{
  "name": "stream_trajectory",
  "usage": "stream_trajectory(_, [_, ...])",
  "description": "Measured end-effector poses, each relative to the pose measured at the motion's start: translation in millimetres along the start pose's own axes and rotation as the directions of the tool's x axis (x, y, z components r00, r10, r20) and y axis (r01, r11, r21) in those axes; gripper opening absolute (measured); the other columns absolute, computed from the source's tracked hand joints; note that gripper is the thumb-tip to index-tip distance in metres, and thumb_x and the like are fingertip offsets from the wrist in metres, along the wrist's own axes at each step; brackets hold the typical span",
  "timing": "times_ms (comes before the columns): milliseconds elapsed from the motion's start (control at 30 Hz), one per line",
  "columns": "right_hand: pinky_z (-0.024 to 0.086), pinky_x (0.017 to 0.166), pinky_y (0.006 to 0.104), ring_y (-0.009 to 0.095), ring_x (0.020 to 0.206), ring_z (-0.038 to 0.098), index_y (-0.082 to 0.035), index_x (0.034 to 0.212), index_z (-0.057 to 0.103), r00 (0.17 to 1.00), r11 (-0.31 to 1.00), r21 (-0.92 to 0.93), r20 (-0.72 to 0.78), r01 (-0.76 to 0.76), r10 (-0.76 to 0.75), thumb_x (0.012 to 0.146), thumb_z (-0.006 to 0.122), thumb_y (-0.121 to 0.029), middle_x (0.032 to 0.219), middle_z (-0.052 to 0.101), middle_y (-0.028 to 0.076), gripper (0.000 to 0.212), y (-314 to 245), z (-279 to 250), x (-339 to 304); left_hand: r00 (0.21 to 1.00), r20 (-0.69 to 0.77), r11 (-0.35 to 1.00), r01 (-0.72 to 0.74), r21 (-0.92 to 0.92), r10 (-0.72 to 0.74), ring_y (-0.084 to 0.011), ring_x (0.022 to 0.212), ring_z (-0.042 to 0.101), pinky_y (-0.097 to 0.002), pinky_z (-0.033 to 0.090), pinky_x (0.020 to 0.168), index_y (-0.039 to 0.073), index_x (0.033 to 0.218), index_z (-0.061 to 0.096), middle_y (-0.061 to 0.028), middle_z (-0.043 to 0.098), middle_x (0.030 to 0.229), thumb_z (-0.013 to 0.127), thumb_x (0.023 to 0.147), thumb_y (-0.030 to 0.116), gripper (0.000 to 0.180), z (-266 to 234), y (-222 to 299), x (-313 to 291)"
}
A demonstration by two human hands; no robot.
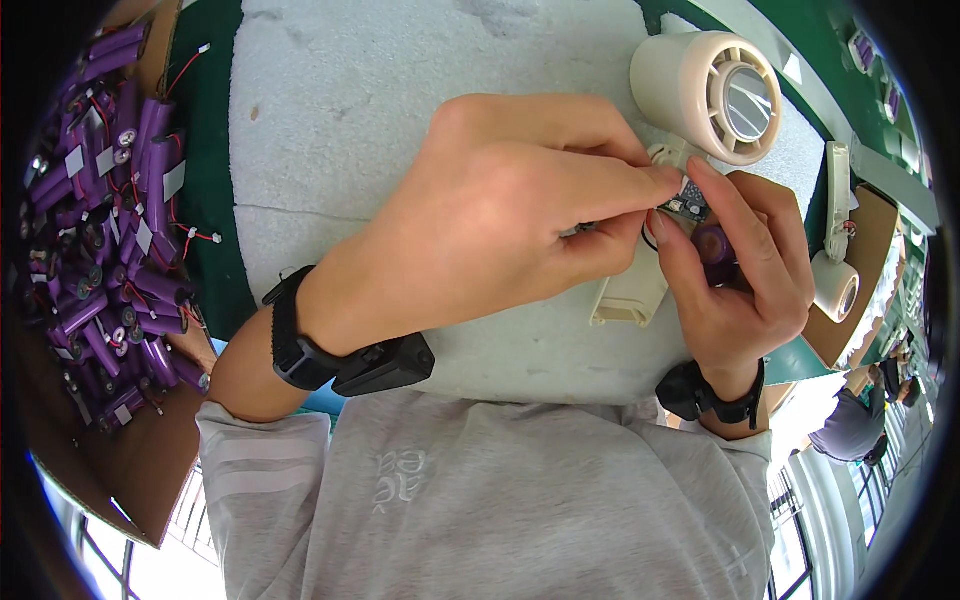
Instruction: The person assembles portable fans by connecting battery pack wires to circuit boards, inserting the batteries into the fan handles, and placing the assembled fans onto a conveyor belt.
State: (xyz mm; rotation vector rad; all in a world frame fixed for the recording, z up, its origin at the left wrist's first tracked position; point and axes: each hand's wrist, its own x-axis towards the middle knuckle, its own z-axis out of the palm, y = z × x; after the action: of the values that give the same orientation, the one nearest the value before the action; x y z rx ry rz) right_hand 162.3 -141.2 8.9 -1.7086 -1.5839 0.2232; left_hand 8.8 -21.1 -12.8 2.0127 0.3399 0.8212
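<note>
My left hand [530, 195] reaches across from the left, thumb and index finger pinched together at a small dark circuit board [687, 203]. What those fingertips hold is too small and covered to make out. My right hand [750, 270] curls around a purple cylindrical battery cell [714, 245], its index finger and thumb at the board's edge. A short dark wire shows between the two thumbs. Under the hands lies a cream handheld fan, its round head [705, 98] pointing to the right. A cream handle shell [628, 298] sticks out below my fingers.
A pale foam mat [340, 120] covers the green table. At the left stands a cardboard box [150, 470] heaped with purple battery cells [110, 240] with red wires. On the right are another cream fan [836, 285] and a carton [870, 270]. A person [850, 425] is farther off.
</note>
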Motion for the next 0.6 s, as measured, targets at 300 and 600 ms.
stream_trajectory(300, [0.042,0.057,0.0191,0.010,0.073,0.058,0.000,0.106,0.071,0.997,0.997,0.042,0.037,-0.068,0.066,0.062,0.077,0.009,0.094,0.064,0.009,0.045,-2.6,-1.9,-0.8,1.000,0.011,1.000,0.023,-0.019,-0.023,-0.0114,0.058,0.059,-0.0212,0.045,0.048,0.003,0.093,0.074,-0.0057,0.065,0.077,0.072,0.065,-0.011,0.031,-0.7,1.8,-0.9])
stream_trajectory(600, [0.042,0.058,0.0175,0.007,0.072,0.057,0.003,0.106,0.067,0.986,0.983,0.102,0.073,-0.155,0.148,0.074,0.073,0.009,0.096,0.063,0.008,0.033,-3.8,-4.2,0.3,0.976,0.116,0.962,0.202,-0.185,-0.183,-0.0164,0.073,0.061,-0.0253,0.049,0.062,0.004,0.105,0.063,-0.0093,0.063,0.102,0.067,0.069,-0.010,0.039,1.9,5.6,-0.5])
